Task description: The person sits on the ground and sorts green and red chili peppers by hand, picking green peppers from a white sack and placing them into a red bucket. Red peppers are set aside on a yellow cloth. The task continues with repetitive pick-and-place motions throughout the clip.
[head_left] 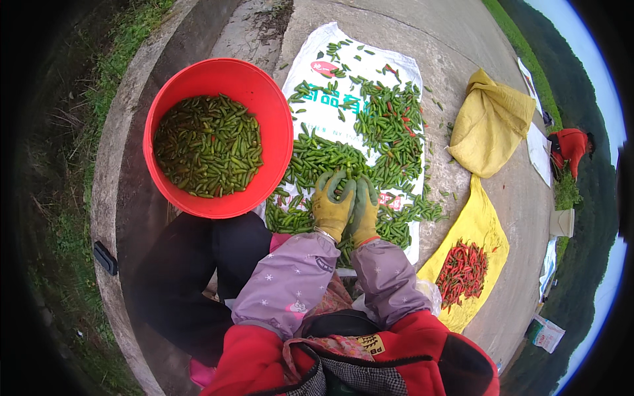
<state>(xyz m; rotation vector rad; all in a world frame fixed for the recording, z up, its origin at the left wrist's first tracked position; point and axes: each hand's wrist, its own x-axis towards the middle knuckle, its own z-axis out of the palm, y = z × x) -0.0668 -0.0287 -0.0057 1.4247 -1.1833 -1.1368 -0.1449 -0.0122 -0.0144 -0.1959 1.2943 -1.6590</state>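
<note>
My left hand, in a yellow and grey-green work glove, is pressed against my right hand, gloved the same way. Both are closed round a few green chili peppers pinched between their fingertips. The hands are over a heap of green chili peppers, some turning red, spread across a white woven sack with coloured printing. What lies under my palms is hidden.
A red tub of green chilies stands left of the sack. Right, red chilies lie on a yellow sack, with a mustard-coloured sack beyond. A person in red bends at far right. A concrete kerb runs along the left.
</note>
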